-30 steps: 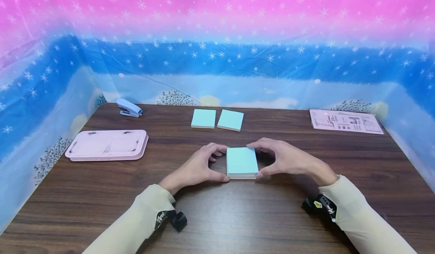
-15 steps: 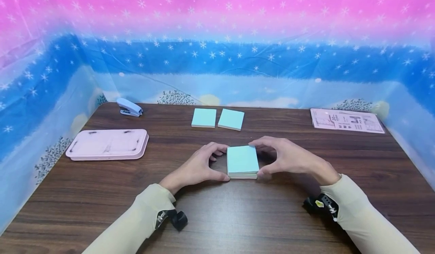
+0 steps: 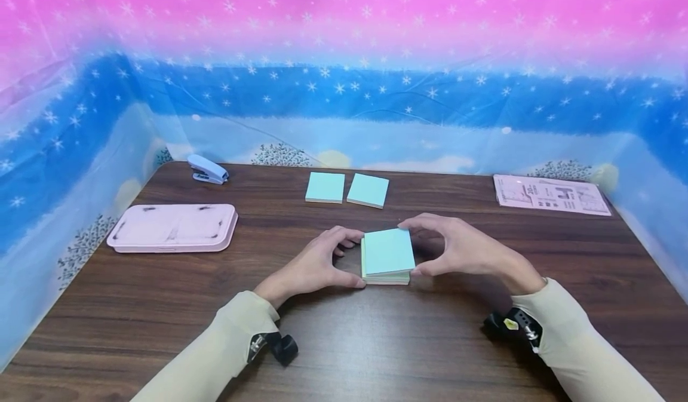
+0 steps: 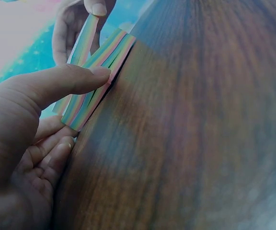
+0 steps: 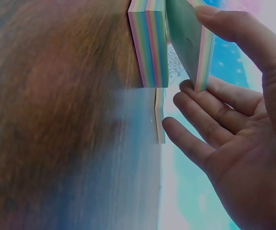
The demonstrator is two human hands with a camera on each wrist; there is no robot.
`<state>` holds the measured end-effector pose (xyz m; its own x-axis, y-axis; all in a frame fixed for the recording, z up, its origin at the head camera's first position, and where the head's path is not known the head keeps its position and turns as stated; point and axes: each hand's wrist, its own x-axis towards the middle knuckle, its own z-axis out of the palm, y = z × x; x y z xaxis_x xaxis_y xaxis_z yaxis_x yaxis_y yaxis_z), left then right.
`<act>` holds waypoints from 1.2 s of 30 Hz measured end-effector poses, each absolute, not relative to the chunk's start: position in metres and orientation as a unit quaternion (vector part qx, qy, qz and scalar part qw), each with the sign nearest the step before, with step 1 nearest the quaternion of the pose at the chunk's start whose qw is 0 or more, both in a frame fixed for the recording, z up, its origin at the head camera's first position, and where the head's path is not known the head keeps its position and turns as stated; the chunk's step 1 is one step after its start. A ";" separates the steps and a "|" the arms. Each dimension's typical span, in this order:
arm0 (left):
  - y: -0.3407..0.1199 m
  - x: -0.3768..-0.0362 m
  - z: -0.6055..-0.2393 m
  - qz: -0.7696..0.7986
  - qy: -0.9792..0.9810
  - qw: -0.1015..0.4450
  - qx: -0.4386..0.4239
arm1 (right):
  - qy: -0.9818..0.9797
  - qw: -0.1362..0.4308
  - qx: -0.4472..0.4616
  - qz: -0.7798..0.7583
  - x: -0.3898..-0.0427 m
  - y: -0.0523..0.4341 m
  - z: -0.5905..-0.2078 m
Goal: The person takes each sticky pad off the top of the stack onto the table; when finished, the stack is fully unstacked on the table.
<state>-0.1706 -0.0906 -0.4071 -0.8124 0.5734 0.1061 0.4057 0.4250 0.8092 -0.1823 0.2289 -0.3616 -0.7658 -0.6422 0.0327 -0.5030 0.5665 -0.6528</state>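
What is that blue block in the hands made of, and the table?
The block looks like stacked paper: its edges show thin rainbow layers in the wrist views, and its top part lifts off. The table looks like wood, probably a smooth printed grain.

The head view looks forward and down across the table [image 3: 344,342], taking in both forearms from some way off. Each wrist view sits close to the tabletop, looking along its own hand. All three share the pad of notes [image 3: 388,252] [image 4: 96,86] [image 5: 150,43].
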 end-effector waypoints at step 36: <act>-0.090 -0.171 -0.410 0.446 0.842 0.095 0.287 | 0.918 0.036 -0.244 -0.311 -0.213 0.246 -0.339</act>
